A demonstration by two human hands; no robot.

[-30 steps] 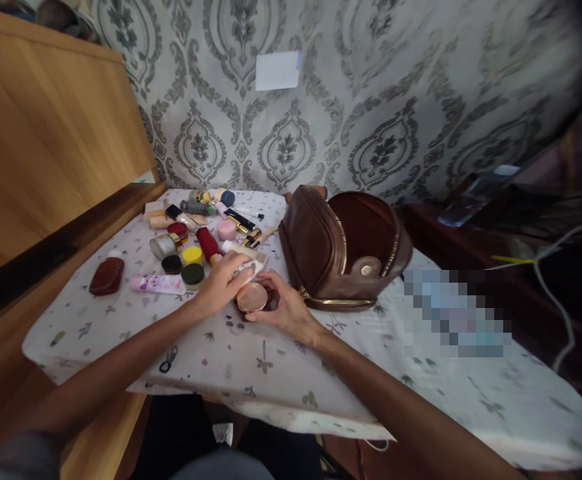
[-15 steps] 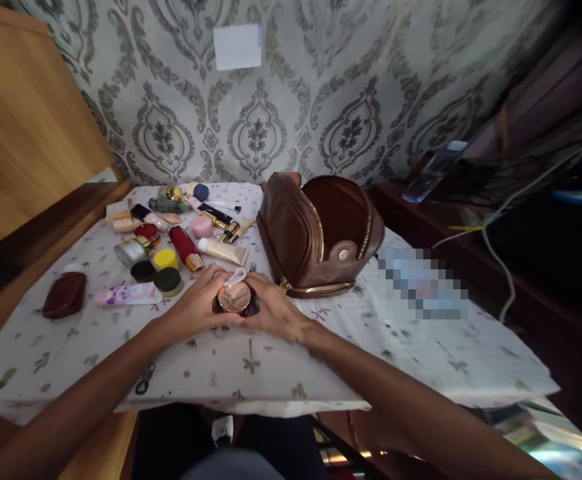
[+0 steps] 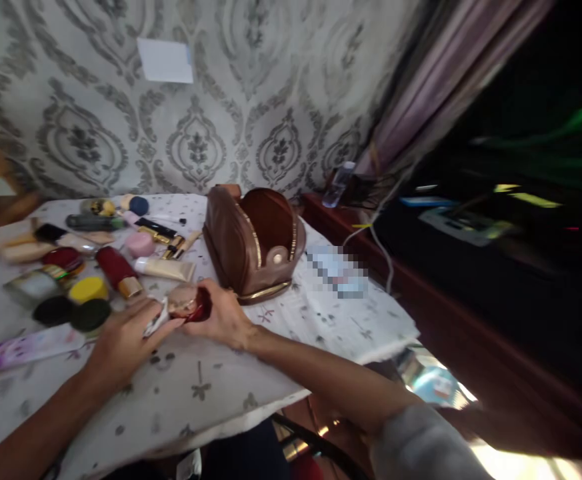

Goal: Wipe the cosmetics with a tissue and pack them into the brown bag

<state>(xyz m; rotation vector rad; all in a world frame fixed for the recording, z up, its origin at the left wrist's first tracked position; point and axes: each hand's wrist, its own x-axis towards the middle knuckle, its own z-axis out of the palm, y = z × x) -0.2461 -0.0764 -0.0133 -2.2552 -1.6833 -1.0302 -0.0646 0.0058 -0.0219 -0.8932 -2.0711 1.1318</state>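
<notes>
My right hand (image 3: pixel 223 317) is closed around a small round jar (image 3: pixel 201 305) with a dark red body and a pale rose-gold top. The jar is tilted, so its red side shows beside my palm. Pinched in my left hand (image 3: pixel 125 333) is a crumpled white tissue (image 3: pixel 155 320), right against the jar's left edge. Motion blurs the fingertips a little. Just beyond the hands lie a cream-coloured tube (image 3: pixel 165 268) and a red bottle with a gold cap (image 3: pixel 115 270). A brown cosmetic bag (image 3: pixel 228 247) stands unzipped behind my right hand.
Several cosmetics crowd the left of the cloth-covered table (image 3: pixel 231 373), among them a yellow-lidded jar (image 3: pixel 88 289), a dark-lidded jar (image 3: pixel 91 315) and a purple-white tube (image 3: pixel 31 350). A pixelated item (image 3: pixel 338 272) lies right of the bag. A clear bottle (image 3: pixel 339 185) stands farther back.
The view has swung right, so everything sits farther left. The jar has tipped, showing its red side. The tissue has moved from the jar's top to its left edge, in my left hand.
</notes>
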